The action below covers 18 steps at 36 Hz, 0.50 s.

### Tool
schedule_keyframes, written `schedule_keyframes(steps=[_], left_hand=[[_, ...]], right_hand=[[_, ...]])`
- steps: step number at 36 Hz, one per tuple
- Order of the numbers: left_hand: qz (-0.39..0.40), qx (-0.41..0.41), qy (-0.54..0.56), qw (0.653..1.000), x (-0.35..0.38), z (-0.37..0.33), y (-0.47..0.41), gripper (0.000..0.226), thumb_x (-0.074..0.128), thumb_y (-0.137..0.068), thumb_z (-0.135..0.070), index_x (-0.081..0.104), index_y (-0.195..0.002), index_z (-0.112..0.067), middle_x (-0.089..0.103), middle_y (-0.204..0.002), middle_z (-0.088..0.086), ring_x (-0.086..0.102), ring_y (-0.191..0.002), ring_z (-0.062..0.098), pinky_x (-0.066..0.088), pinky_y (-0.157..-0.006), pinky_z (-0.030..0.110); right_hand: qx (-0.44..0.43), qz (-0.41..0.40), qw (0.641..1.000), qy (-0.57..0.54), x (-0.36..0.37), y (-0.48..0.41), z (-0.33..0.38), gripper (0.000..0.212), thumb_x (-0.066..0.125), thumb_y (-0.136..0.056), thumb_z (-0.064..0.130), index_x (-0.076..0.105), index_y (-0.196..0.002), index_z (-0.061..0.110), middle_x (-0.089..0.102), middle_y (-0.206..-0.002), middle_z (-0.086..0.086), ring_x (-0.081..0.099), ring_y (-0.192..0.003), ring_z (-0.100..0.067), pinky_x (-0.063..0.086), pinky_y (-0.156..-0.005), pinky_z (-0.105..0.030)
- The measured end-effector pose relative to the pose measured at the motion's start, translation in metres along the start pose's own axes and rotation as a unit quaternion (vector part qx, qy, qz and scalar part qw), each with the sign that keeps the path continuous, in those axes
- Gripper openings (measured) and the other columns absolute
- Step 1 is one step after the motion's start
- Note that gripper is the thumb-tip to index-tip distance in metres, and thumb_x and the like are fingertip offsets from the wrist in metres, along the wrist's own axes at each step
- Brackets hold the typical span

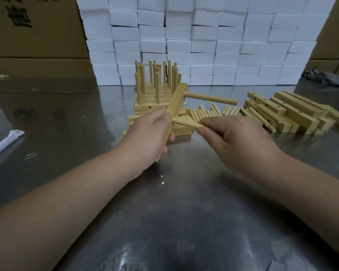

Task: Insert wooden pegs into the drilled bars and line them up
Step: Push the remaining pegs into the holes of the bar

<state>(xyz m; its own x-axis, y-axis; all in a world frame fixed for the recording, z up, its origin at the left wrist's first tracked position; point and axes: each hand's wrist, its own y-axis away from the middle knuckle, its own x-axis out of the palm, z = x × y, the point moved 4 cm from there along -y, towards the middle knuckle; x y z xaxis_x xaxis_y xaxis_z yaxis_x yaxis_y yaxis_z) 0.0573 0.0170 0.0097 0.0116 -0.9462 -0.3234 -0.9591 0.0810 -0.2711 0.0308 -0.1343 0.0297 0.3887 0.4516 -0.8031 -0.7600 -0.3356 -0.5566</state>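
My left hand [147,137] grips a drilled wooden bar [177,100], held tilted above the metal table [184,202]. One peg [211,99] sticks out of the bar's upper end toward the right. My right hand [231,139] pinches a second peg [186,123] whose tip meets the bar's middle beside my left thumb. Behind the bar stand finished bars [155,90] lined up with upright pegs. Loose pegs [213,111] lie in a row to the right, and a pile of bare drilled bars [288,112] lies beyond them.
A wall of stacked white boxes [204,40] closes the back of the table. Cardboard cartons [31,28] stand at the back left and right. A white wrapped stick [4,145] lies at the left edge. Grey cloth [327,77] sits at far right.
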Motion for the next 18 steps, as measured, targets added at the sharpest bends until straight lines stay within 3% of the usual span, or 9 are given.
schedule_keyframes(steps=[5, 8, 10, 13, 16, 18], left_hand=[[0.001, 0.021, -0.011, 1.0, 0.001, 0.0, 0.001, 0.033, 0.033, -0.1, -0.028, 0.054, -0.082, -0.046, 0.052, -0.05, -0.016, 0.046, -0.045, 0.003, 0.041, -0.053, 0.021], [0.005, 0.049, -0.011, 0.999, 0.0, -0.003, 0.002, 0.033, 0.034, -0.1, -0.027, 0.048, -0.088, -0.055, 0.052, -0.051, -0.017, 0.045, -0.046, 0.0, 0.04, -0.048, 0.012], [0.011, 0.059, -0.014, 0.998, 0.0, -0.004, 0.002, 0.032, 0.034, -0.1, -0.027, 0.047, -0.095, -0.055, 0.051, -0.051, -0.016, 0.045, -0.047, -0.001, 0.039, -0.047, 0.011], [0.013, 0.074, -0.028, 0.997, 0.0, -0.005, 0.002, 0.029, 0.034, -0.1, -0.026, 0.046, -0.103, -0.052, 0.05, -0.057, -0.011, 0.044, -0.048, 0.0, 0.039, -0.048, 0.011], [0.011, 0.092, -0.038, 0.995, 0.0, -0.008, 0.003, 0.03, 0.034, -0.1, -0.025, 0.045, -0.107, -0.053, 0.049, -0.062, -0.007, 0.044, -0.05, 0.0, 0.039, -0.048, 0.011], [0.007, 0.094, -0.04, 0.995, 0.0, -0.008, 0.003, 0.029, 0.034, -0.1, -0.025, 0.045, -0.112, -0.049, 0.049, -0.063, -0.006, 0.043, -0.05, 0.001, 0.038, -0.047, 0.012]], right_hand=[[0.049, 0.007, 0.997, -0.056, 0.005, 0.001, -0.003, 0.03, 0.045, -0.091, 0.035, 0.068, -0.093, 0.016, 0.067, -0.08, -0.002, 0.056, -0.073, -0.012, 0.045, -0.064, -0.027], [0.114, 0.009, 0.978, -0.176, 0.007, 0.001, -0.008, 0.023, 0.049, -0.091, 0.035, 0.065, -0.074, 0.031, 0.064, -0.072, -0.001, 0.054, -0.07, -0.006, 0.039, -0.055, -0.018], [0.154, 0.012, 0.957, -0.246, 0.01, 0.003, -0.012, 0.028, 0.051, -0.091, 0.033, 0.064, -0.067, 0.026, 0.056, -0.056, -0.003, 0.049, -0.051, -0.006, 0.036, -0.046, -0.019], [0.236, 0.032, 0.903, -0.359, 0.015, 0.004, -0.015, 0.03, 0.053, -0.091, 0.031, 0.069, -0.07, 0.016, 0.033, -0.041, 0.007, 0.03, -0.038, -0.006, 0.028, -0.043, -0.025], [0.289, 0.077, 0.821, -0.487, 0.019, 0.005, -0.014, 0.033, 0.05, -0.093, 0.026, 0.065, -0.069, 0.01, 0.03, -0.043, 0.005, 0.023, -0.039, -0.009, 0.02, -0.038, -0.022], [0.299, 0.096, 0.795, -0.519, 0.019, 0.007, -0.013, 0.032, 0.048, -0.094, 0.025, 0.064, -0.071, 0.008, 0.029, -0.044, 0.005, 0.022, -0.039, -0.008, 0.018, -0.037, -0.021]])
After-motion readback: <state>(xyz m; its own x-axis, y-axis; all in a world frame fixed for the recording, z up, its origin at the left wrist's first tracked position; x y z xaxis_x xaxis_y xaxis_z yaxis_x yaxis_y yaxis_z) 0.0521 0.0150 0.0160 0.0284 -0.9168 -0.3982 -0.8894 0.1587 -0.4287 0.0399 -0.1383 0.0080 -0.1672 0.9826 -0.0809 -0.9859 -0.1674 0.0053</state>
